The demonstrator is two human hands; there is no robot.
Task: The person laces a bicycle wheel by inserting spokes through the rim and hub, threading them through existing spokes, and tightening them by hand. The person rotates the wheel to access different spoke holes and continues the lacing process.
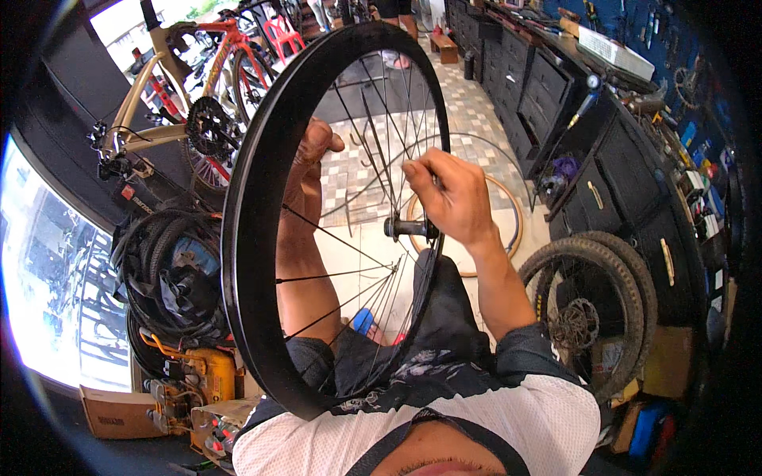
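A bicycle wheel with a deep black rim (252,198) stands tilted in front of me, its lower part against my lap. Thin black spokes (337,277) run to a black hub (409,228), and a few hang loose with hooked ends. Seen through the wheel, my left hand (317,141) is closed at the rim's far left side, its thumb pointing right; the rim hides some of its fingers. Above the hub, my right hand (452,194) is curled, with thumb and forefinger pinched together on a spoke.
Beyond the wheel, a bare hoop (520,218) lies on the tiled floor. Wheels with knobbly tyres (548,262) lean at right below dark drawer cabinets (595,186). A tan bike frame (147,143), bundled tyres (171,262) and a yellow machine (214,373) crowd the left.
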